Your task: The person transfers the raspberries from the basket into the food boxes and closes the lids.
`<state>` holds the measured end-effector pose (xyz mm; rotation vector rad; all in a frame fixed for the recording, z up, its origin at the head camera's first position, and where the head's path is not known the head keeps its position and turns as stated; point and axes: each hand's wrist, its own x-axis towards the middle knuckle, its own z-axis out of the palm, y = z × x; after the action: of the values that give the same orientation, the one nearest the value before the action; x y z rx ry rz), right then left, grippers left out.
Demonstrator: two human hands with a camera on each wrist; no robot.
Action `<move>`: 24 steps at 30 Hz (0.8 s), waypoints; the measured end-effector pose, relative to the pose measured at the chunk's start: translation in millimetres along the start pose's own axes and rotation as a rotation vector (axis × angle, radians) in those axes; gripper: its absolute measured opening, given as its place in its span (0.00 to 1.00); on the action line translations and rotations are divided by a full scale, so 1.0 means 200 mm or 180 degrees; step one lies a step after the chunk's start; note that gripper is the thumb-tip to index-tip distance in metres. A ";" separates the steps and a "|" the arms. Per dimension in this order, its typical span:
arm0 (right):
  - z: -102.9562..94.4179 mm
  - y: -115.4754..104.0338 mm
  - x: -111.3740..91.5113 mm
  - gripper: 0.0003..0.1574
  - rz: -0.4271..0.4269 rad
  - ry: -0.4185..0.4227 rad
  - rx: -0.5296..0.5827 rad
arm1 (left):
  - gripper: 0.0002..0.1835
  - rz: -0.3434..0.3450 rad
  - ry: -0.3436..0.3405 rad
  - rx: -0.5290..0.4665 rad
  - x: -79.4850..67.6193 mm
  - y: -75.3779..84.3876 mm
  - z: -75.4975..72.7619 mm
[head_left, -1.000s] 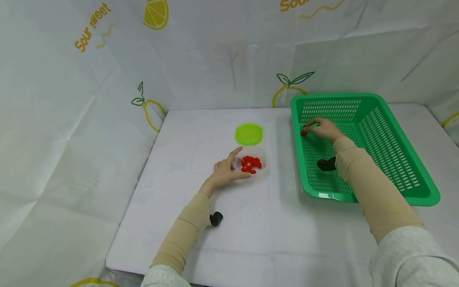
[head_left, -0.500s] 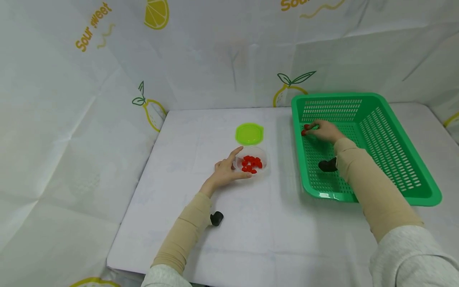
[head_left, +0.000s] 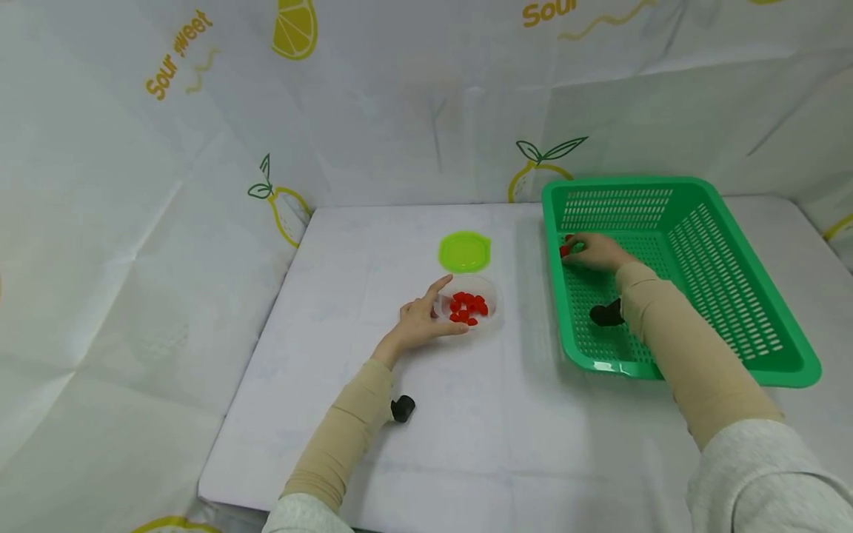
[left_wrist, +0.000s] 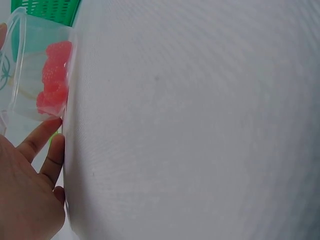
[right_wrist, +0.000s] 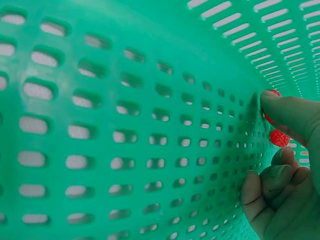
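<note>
My left hand grips the side of a clear plastic tub, thumb and index finger spread around its wall. Several red raspberries lie at the bottom of it. Inside the green basket, my right hand is low at the left wall, its other fingers curled in. Its thumb presses on a red raspberry, partly hidden behind the thumb in the right wrist view. A further raspberry shows just below the thumb there.
A lime-green lid lies flat on the white table behind the tub. The basket's slotted walls rise around my right hand. A cloth printed with lemons hangs behind the table.
My right hand has shifted slightly toward me along the basket's left wall, its fingers closing in at the raspberries. My left hand and the tub stay in place.
</note>
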<state>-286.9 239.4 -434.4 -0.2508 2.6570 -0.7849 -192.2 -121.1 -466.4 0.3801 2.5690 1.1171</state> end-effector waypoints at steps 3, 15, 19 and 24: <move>0.00 -0.01 -0.01 0.28 -0.0001 0.0018 -0.0006 | 0.50 -0.0003 -0.0004 -0.0001 0.00 0.00 0.00; 0.00 -0.04 -0.01 0.25 -0.0034 0.0128 -0.0078 | 0.50 -0.0009 -0.0011 -0.0007 0.01 0.01 -0.01; -0.01 -0.03 -0.01 0.26 -0.0019 0.0141 -0.0123 | 0.50 0.0012 -0.0018 -0.0012 0.01 0.00 -0.01; -0.02 -0.01 -0.01 0.28 0.0012 0.0162 -0.0205 | 0.50 -0.0033 -0.0028 -0.0018 0.01 -0.01 0.00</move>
<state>-285.8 240.5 -429.8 -0.2453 2.7329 -0.7145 -194.0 -122.2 -468.6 0.3691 2.5568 1.1165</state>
